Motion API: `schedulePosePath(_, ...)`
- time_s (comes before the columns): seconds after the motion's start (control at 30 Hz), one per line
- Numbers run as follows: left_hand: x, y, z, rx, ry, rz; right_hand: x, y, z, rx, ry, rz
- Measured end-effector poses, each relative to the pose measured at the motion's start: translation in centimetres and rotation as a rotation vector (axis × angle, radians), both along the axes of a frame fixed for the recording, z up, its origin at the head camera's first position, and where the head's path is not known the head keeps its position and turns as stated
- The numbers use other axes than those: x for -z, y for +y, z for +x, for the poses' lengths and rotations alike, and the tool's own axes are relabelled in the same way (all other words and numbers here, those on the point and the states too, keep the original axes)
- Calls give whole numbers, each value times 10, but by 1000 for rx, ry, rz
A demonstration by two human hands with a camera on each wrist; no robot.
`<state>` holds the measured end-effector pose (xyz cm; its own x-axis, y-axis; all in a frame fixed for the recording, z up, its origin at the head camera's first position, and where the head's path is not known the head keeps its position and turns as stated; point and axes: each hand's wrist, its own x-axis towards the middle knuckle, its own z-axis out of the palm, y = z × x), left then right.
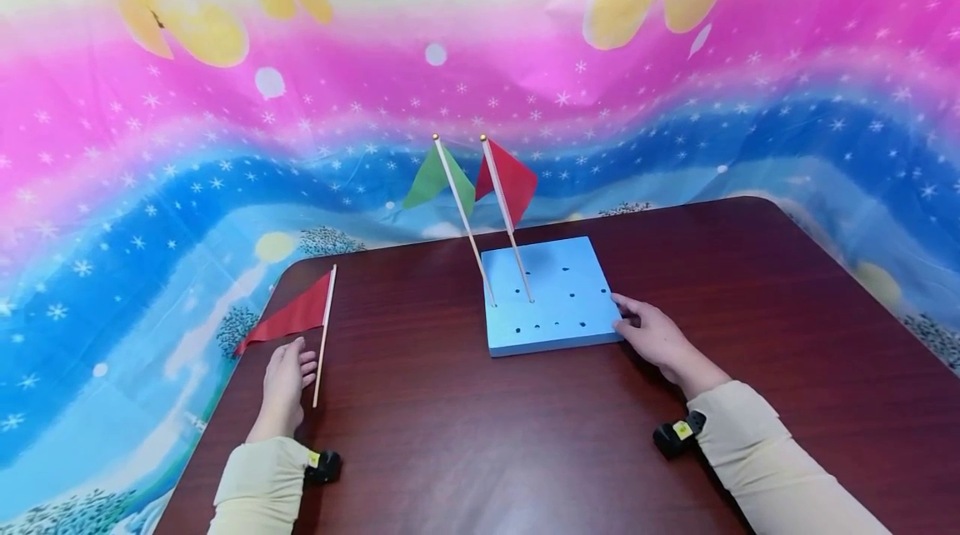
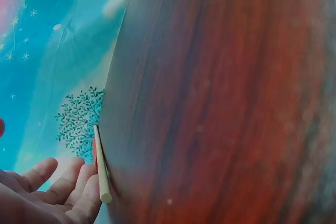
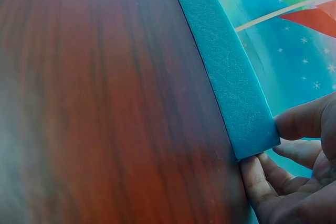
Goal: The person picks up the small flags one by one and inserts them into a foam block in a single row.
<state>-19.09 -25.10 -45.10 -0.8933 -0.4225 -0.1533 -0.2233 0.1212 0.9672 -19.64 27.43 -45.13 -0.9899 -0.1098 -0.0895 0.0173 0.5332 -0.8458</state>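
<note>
A red flag (image 1: 296, 312) on a thin wooden stick (image 2: 103, 174) lies near the table's left edge. Close beside this stick is my left hand (image 1: 285, 377), palm turned toward it, fingers loosely bent and holding nothing; whether a fingertip touches it I cannot tell. My right hand (image 1: 654, 337) holds the right side of a flat blue board (image 1: 551, 310), its thumb at the top edge by the near corner and other fingers (image 3: 254, 177) against the side. Several small holes dot the board. A green flag (image 1: 435, 181) and another red flag (image 1: 513, 181) stand tilted in it.
The board and the loose flag sit on a dark reddish-brown table (image 1: 465, 435) with rounded far corners. Behind and along the left side hangs a colourful printed cloth (image 1: 337, 85). Each wrist carries a small black camera (image 1: 324, 467).
</note>
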Motion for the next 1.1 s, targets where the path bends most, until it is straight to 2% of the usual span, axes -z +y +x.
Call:
schedulePosePath(0.23, 1, -3, -1, -14, -60, 71, -1, 1, 0, -1, -6, 0)
schedulePosePath(0.3, 2, -3, -1, -23, -56, 43, -2, 1, 1, -2, -7, -3)
schedulePosePath(0.47, 4, -5, -2, 19, -95, -148, -2, 1, 1, -4, -5, -4)
schedulePosePath(0.67, -2, -12, -4, 144, -166, -348, 1, 1, -1, 1, -8, -10)
schedulePosePath(0.93, -3, -21, -14, 260, -177, -590, 0, 1, 0, -5, -3, -7)
schedulePosePath(1.1, -6, -22, -21, 302, -183, -692, -1, 2, 1, -5, -6, -2)
